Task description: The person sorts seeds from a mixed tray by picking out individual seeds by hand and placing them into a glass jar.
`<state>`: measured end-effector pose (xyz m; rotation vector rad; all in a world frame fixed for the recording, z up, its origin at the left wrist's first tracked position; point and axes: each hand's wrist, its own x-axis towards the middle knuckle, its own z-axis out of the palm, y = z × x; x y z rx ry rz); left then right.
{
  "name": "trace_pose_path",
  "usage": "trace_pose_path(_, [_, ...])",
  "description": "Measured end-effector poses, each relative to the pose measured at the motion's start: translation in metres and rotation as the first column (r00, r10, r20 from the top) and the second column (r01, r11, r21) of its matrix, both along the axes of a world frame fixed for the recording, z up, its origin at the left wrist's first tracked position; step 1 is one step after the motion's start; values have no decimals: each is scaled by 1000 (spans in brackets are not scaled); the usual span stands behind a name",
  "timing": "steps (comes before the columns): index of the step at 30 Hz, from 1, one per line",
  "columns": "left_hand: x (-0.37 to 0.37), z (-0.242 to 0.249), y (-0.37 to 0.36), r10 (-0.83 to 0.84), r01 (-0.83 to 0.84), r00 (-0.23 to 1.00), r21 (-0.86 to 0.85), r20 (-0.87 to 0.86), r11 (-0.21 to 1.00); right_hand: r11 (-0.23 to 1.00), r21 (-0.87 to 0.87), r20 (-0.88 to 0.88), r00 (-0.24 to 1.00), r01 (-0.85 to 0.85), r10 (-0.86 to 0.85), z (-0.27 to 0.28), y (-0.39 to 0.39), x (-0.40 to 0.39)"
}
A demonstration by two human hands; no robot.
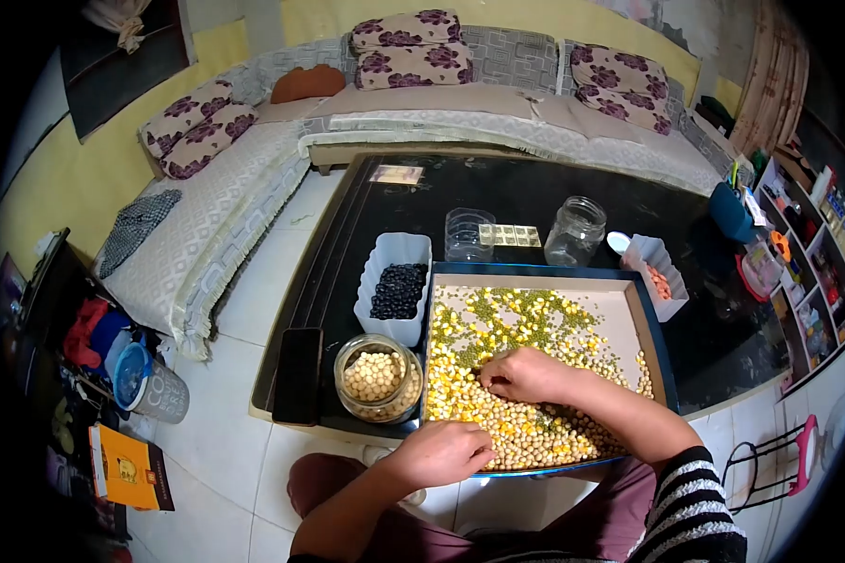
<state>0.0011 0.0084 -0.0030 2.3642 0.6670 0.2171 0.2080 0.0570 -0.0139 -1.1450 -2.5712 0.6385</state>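
A shallow box (662, 352) with a dark blue rim holds mixed yellow corn kernels (453, 380), small green mung beans (507, 310) and pale round soybeans (526, 448). My right hand (526, 375) is in the middle of it, fingertips pinched down at the kernels. Over the near left corner is my left hand (446, 452), its fingers curled together. What either pinch holds is hidden. Just left of the box stands a glass jar (413, 399) with soybeans inside. Behind that jar, a translucent plastic container (421, 253) holds black beans (399, 291).
On the black table (347, 211) are a dark phone (298, 375), an open glass jar (575, 232), a clear plastic cup (468, 235), a white lid (618, 242) and a container with reddish pieces (659, 281). A compartmented organizer (807, 253) stands at right; a sofa (441, 108) lies beyond.
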Motion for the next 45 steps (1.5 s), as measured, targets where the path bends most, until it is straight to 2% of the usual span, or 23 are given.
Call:
trace_pose_path(2, [0,1,0,-5,5,1000,-12,12,1000,999,14,-88,995,45,-43,1,5,-1])
trace_pose_path(4, [0,0,0,3,-3,1000,-4,8,1000,990,-60,-145,980,128,-135,34,6,-14])
trace_pose_path(5, [0,1,0,1,-1,1000,-8,1,1000,992,45,-208,972,117,-105,40,9,-20])
trace_pose_path(6, [0,2,0,-3,3,1000,-12,-6,1000,992,44,-210,972,116,-105,50,11,-28])
trace_pose_path(8, [1,2,-1,-8,8,1000,-7,-6,1000,990,122,-387,922,71,-19,72,12,-49])
trace_pose_path(10, [1,1,0,-13,13,1000,-1,-5,1000,988,150,-455,889,26,45,83,15,-71])
trace_pose_path(14, [0,1,-1,-1,1,1000,-2,15,1000,993,112,-389,918,-41,82,86,20,-96])
trace_pose_path(18, [0,-3,-2,16,-16,999,7,43,1000,985,172,-443,895,22,58,79,22,-75])
trace_pose_path(22, [0,-3,0,-11,12,1000,26,-28,1000,992,56,-268,959,110,-91,56,14,-27])
trace_pose_path(24, [1,-2,0,-11,11,1000,18,-21,1000,992,14,-263,958,127,-119,37,5,-6])
trace_pose_path(26, [1,-2,0,-12,12,1000,8,-15,1000,975,-119,-21,981,188,-192,24,-3,10])
trace_pose_path(30, [1,0,0,-10,10,1000,-14,-22,1000,970,-99,-9,975,222,-224,2,-6,23])
trace_pose_path(32, [1,1,0,-9,9,1000,-13,-23,1000,975,22,26,975,219,-220,-3,-5,24])
trace_pose_path(35, [1,1,1,-3,2,1000,-21,-23,1000,974,-22,55,973,227,-225,-2,-4,20])
trace_pose_path(45, [0,-2,1,-11,11,1000,-8,-20,1000,987,22,88,983,159,-160,-5,-2,16])
